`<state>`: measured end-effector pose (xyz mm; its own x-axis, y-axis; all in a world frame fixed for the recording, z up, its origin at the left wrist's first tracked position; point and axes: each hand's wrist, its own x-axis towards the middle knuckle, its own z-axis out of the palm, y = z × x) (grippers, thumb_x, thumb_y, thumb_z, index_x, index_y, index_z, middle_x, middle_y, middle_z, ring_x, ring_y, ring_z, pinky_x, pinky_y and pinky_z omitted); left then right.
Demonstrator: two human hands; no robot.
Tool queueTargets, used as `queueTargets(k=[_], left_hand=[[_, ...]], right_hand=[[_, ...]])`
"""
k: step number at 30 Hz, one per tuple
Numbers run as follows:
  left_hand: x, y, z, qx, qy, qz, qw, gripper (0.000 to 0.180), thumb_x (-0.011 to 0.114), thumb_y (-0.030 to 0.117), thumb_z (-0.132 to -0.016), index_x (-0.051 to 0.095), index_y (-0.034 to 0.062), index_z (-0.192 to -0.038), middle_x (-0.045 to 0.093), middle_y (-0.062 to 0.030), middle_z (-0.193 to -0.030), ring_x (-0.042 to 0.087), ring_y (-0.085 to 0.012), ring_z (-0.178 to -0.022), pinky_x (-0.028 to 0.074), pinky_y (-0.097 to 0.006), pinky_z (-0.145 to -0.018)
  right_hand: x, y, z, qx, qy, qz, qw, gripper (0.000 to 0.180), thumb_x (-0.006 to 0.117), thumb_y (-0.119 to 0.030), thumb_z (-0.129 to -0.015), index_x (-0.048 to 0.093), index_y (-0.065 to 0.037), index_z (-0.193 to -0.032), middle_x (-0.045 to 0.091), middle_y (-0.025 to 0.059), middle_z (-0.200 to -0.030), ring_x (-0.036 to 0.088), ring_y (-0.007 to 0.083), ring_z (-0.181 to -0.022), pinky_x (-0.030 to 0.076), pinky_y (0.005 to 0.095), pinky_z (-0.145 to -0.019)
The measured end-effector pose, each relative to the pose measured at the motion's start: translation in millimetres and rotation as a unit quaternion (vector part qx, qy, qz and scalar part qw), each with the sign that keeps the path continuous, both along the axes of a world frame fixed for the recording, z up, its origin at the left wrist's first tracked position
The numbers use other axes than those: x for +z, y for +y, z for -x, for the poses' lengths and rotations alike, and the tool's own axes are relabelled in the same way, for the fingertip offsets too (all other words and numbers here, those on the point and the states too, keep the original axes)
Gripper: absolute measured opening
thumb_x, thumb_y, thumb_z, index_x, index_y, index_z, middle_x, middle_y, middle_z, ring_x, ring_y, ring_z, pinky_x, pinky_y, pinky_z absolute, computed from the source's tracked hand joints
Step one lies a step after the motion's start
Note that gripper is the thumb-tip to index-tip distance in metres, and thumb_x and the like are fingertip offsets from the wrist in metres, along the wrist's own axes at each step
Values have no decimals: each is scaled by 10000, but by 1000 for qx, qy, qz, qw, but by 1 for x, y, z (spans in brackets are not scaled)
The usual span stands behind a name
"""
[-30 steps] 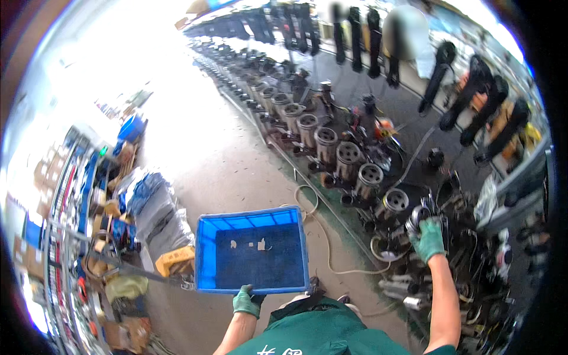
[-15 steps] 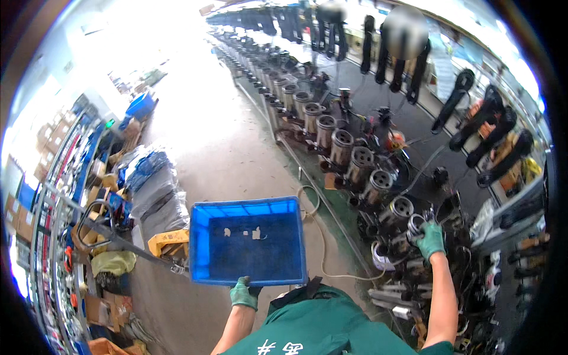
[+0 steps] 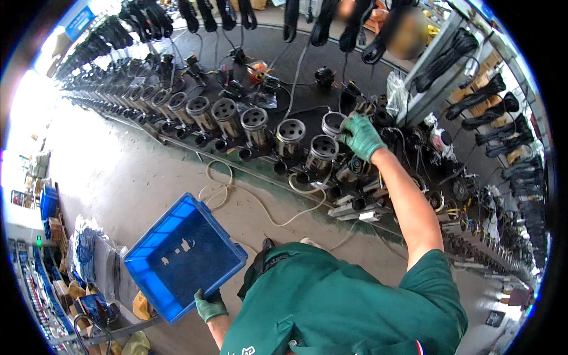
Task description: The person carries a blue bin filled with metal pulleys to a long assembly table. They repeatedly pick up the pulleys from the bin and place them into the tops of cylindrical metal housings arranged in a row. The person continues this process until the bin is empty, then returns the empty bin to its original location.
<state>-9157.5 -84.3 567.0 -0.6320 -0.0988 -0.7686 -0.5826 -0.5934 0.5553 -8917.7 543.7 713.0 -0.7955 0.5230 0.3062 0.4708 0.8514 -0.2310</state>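
My left hand (image 3: 210, 305), in a green glove, is closed on the near rim of a blue plastic crate (image 3: 232, 251). The crate is tilted, and only a few pale scraps lie on its bottom. My right hand (image 3: 362, 137), also gloved in green, reaches over the workbench, its fingers closed at the side of an open-topped metal cylinder (image 3: 333, 122). Just in front of that stands another metal cylinder (image 3: 323, 148) with holes in its top. A similar cylinder (image 3: 291, 137) is to its left. The right fingertips are partly hidden.
More metal cylinders (image 3: 226, 115) line the bench edge. Black cable bundles (image 3: 322, 23) hang above it, and a metal post (image 3: 435, 68) rises at right. A pale hose (image 3: 266, 213) curls over the floor. Grey wrapped stacks (image 3: 109, 263) stand at left.
My view has swung to the right, toward the bench. The crate has turned and tilted in my left hand. My right hand stays at the metal cylinder.
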Motion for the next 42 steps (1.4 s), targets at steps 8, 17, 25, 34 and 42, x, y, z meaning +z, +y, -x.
queueTargets(k=[8,17,25,34,42], left_hand=[[-7,-8,12,-26,7,7,1000,400,647,173,-876,591,-43,-1209,655,-237,-1177,663,-390,-1055,581,-513,-958],[5,4,23,-93,25,-3,995,487,632,189,-880,548,-63,-1288,632,-252,-1234,649,-391,-1107,547,-516,-1021],[-8,-3,38,-110,22,5,994,491,624,177,-883,546,-70,-1300,620,-253,-1274,626,-392,-1154,525,-520,-1050],[19,33,62,-182,70,-41,980,519,604,121,-888,509,-92,-1352,582,-262,-1344,568,-381,-1243,475,-541,-1094],[86,117,64,-364,200,-48,909,523,596,95,-899,508,-37,-1396,571,-223,-1369,555,-377,-1243,473,-534,-1071]], right_hand=[[11,-55,-69,-25,-212,-50,976,229,779,-302,-791,742,-136,-944,671,103,-1010,597,314,-1004,436,433,-938],[-6,-64,-92,-82,-131,-22,988,291,755,-377,-825,742,-108,-935,656,128,-1039,571,320,-1054,423,452,-990],[8,-75,-154,-36,-136,-73,987,220,650,-52,-724,724,-100,-925,628,148,-1040,562,359,-1102,456,451,-1013],[-27,-118,-160,-45,-247,-101,963,219,610,-83,-814,757,-159,-957,706,51,-1104,617,296,-1110,490,428,-993],[2,-269,-123,-208,148,488,835,570,739,-292,-927,545,-40,-1400,649,129,-1293,573,296,-1273,521,460,-1014]])
